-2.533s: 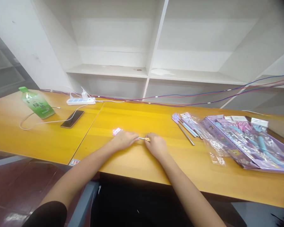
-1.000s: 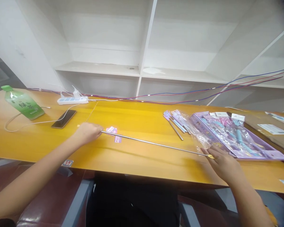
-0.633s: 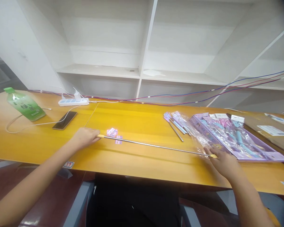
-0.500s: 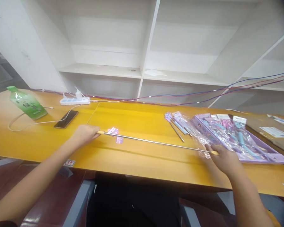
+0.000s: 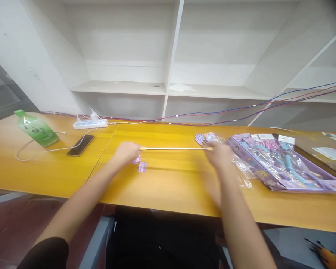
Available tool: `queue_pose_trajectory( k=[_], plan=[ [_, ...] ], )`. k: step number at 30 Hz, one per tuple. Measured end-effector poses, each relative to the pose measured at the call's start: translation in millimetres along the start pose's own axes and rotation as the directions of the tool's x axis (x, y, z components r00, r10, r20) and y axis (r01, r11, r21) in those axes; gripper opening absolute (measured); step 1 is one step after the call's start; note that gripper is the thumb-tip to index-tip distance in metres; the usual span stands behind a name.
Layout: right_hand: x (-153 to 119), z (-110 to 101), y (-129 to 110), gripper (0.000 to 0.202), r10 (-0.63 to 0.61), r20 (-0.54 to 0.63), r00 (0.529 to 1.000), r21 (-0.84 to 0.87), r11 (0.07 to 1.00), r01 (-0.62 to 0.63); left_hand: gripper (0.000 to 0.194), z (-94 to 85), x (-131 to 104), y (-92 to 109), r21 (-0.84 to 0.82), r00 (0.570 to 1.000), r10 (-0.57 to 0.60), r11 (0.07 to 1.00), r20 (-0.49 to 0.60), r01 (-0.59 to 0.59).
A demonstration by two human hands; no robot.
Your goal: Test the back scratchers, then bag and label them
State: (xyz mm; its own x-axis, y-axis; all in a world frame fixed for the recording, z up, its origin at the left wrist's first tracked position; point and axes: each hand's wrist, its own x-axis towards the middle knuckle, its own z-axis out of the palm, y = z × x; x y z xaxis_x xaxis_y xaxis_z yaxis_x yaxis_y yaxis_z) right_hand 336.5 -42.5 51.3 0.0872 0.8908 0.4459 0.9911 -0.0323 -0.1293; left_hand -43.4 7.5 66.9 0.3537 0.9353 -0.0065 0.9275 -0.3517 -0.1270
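A thin silver telescopic rod (image 5: 173,148) with yellow ends stretches level above the table between my hands. Its left end is in the closed fingers of my left hand (image 5: 128,152). My right hand (image 5: 220,153), somewhat blurred, is closed around the other end. Small purple printed cards (image 5: 142,167) lie on the table just below and right of my left hand. Behind my right hand, a purple claw-shaped head (image 5: 199,139) shows beside clear plastic wrapping; the metal rods there are mostly hidden by the hand.
On the right, a purple display box (image 5: 245,158) holds several bagged pink and blue items, with a cardboard box (image 5: 310,145) beyond. Leftward are a green bottle (image 5: 38,130), a phone (image 5: 80,145) and a power strip (image 5: 90,123). White shelves (image 5: 123,87) stand behind the table.
My hands have come closer together, and the rod between them is much shorter. The right hand moved left and farther from the table's front edge; the left moved right.
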Motion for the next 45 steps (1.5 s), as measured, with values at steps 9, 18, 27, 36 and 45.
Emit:
queue_pose_trajectory(
  k=[9, 18, 27, 36, 45],
  plan=[
    [-16, 86, -115, 0.02, -0.157, 0.304, 0.94, 0.196, 0.976, 0.1, 0.048, 49.2, 10, 49, -0.028, 0.986, 0.16, 0.986, -0.048, -0.161],
    [-13, 84, -95, 0.033, -0.157, 0.267, 0.951, 0.285, 0.955, 0.078, 0.044, 61.0, 13, 47, -0.243, 0.947, 0.256, 0.923, -0.195, -0.299],
    [-15, 85, -95, 0.025, -0.164, 0.316, 0.934, 0.249, 0.965, 0.085, 0.037, 65.0, 8, 58, -0.239, 0.941, 0.294, 0.914, -0.169, -0.328],
    [-16, 72, -116, 0.033, -0.261, 0.329, 0.908, 0.06, 0.965, 0.255, 0.039, 51.3, 8, 55, -0.154, 0.945, 0.305, 0.935, -0.118, -0.321],
    [2, -7, -116, 0.032, -0.291, 0.314, 0.904, -0.03, 0.948, 0.316, 0.046, -17.0, 3, 73, 0.07, 0.923, 0.35, 0.937, -0.162, -0.343]
  ],
)
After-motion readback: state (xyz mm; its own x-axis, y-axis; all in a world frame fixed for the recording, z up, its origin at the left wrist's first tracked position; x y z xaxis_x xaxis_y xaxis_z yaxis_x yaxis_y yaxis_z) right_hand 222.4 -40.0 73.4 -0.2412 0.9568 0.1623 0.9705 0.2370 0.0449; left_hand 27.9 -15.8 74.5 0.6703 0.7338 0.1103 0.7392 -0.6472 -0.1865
